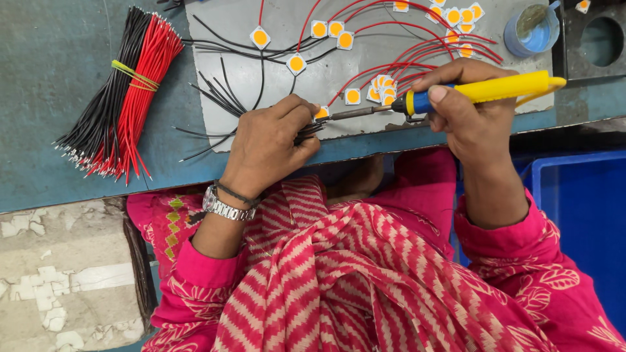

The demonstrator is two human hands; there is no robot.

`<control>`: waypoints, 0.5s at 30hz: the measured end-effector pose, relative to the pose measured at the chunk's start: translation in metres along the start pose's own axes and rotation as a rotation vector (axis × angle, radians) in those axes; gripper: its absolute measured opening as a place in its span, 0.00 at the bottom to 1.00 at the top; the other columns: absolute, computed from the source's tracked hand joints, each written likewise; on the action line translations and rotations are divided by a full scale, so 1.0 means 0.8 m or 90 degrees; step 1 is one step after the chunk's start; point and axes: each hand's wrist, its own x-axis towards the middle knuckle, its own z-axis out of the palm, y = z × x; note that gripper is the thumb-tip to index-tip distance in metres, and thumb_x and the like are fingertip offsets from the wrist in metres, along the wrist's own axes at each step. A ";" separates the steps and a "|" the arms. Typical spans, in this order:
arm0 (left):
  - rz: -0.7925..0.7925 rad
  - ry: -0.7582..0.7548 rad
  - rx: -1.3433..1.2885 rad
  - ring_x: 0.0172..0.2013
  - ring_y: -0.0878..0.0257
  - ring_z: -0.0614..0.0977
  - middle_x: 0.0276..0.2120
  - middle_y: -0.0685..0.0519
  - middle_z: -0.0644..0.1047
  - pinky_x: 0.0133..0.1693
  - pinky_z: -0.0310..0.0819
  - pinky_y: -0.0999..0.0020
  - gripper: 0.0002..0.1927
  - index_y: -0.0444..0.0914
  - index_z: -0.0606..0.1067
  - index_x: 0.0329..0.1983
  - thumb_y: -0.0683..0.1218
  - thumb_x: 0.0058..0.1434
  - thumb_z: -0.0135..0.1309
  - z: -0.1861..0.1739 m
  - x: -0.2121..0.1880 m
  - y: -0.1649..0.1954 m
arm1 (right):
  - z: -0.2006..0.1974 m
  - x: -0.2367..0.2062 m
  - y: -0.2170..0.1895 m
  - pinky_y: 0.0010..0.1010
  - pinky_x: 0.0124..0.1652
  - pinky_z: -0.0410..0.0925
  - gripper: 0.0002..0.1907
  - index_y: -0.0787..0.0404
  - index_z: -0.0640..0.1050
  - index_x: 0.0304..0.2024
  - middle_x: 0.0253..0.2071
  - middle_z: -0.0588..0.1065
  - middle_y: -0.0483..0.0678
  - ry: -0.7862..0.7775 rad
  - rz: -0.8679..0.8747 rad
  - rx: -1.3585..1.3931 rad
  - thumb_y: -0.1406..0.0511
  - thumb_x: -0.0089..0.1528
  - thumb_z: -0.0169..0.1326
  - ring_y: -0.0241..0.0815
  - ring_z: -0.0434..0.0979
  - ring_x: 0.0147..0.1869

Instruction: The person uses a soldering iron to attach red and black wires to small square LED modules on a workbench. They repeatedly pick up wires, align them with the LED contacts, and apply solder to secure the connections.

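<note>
At the upper left of the frame a tied bundle of black and red wires [120, 98] lies on the blue-grey bench [45, 78], bound with a yellow-green band. Right of it, a grey mat [313, 81] carries loose black wires [222, 98] fanned near its lower left corner. At centre, the left hand [267, 146] rests on the mat's front edge, fingers curled tight, pinching a small LED chip [322, 113] together with black wire ends. The metal tip of a soldering iron [456, 94] meets that chip. More square chips with yellow centres [381, 90], joined to red wires [391, 45], lie across the upper centre. The right hand [473, 120] grips the iron's yellow and blue handle, fingers wrapped round it. At upper right stands a small blue pot [531, 32]; at lower right, a blue bin [580, 215].
</note>
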 end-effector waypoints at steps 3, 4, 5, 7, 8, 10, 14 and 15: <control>0.007 0.001 0.002 0.34 0.54 0.83 0.40 0.54 0.79 0.33 0.76 0.60 0.14 0.38 0.79 0.45 0.42 0.54 0.62 0.000 0.000 0.000 | 0.001 0.003 0.000 0.16 0.25 0.63 0.09 0.74 0.78 0.44 0.32 0.77 0.49 -0.006 0.001 0.003 0.69 0.70 0.55 0.28 0.69 0.24; 0.007 -0.001 0.004 0.34 0.54 0.83 0.40 0.53 0.79 0.33 0.76 0.60 0.14 0.38 0.79 0.45 0.42 0.54 0.62 -0.001 0.000 0.000 | 0.000 0.003 0.000 0.16 0.25 0.63 0.09 0.73 0.78 0.45 0.33 0.77 0.49 -0.009 0.002 0.002 0.69 0.70 0.55 0.28 0.69 0.24; 0.008 -0.002 0.006 0.34 0.54 0.83 0.40 0.53 0.79 0.33 0.76 0.59 0.15 0.37 0.79 0.45 0.42 0.54 0.62 -0.001 0.001 0.000 | 0.000 0.004 -0.001 0.16 0.25 0.63 0.09 0.73 0.78 0.46 0.33 0.77 0.49 -0.012 0.004 0.000 0.69 0.70 0.55 0.28 0.70 0.24; 0.009 -0.003 0.006 0.34 0.54 0.83 0.40 0.53 0.79 0.33 0.76 0.59 0.15 0.37 0.79 0.45 0.43 0.54 0.62 -0.001 0.001 0.001 | -0.001 0.006 -0.001 0.16 0.25 0.62 0.08 0.73 0.79 0.44 0.30 0.75 0.48 -0.016 0.015 -0.004 0.70 0.70 0.55 0.28 0.69 0.23; 0.009 -0.001 0.005 0.34 0.54 0.83 0.40 0.53 0.79 0.33 0.76 0.59 0.15 0.37 0.79 0.45 0.43 0.54 0.62 -0.001 0.001 0.001 | -0.002 0.007 -0.001 0.16 0.24 0.62 0.08 0.73 0.79 0.43 0.29 0.75 0.47 -0.018 0.018 -0.002 0.70 0.70 0.55 0.28 0.69 0.23; 0.007 0.000 0.002 0.34 0.53 0.83 0.40 0.53 0.79 0.33 0.76 0.59 0.14 0.37 0.79 0.45 0.42 0.54 0.62 -0.002 0.001 0.002 | -0.003 0.009 0.000 0.16 0.24 0.62 0.08 0.73 0.79 0.43 0.28 0.74 0.47 -0.021 0.022 0.008 0.70 0.70 0.54 0.28 0.69 0.23; 0.003 -0.001 -0.001 0.34 0.52 0.82 0.40 0.52 0.79 0.33 0.75 0.59 0.14 0.36 0.79 0.45 0.42 0.55 0.61 -0.003 0.001 0.004 | -0.006 0.008 0.002 0.15 0.24 0.61 0.07 0.72 0.79 0.45 0.29 0.75 0.48 -0.011 0.033 0.014 0.71 0.70 0.54 0.28 0.68 0.22; 0.004 -0.003 -0.003 0.34 0.52 0.82 0.39 0.52 0.78 0.33 0.75 0.59 0.14 0.36 0.79 0.46 0.42 0.55 0.61 -0.004 0.001 0.004 | -0.008 0.007 0.003 0.15 0.24 0.61 0.07 0.73 0.79 0.44 0.28 0.75 0.48 -0.006 0.036 0.019 0.71 0.70 0.54 0.28 0.68 0.22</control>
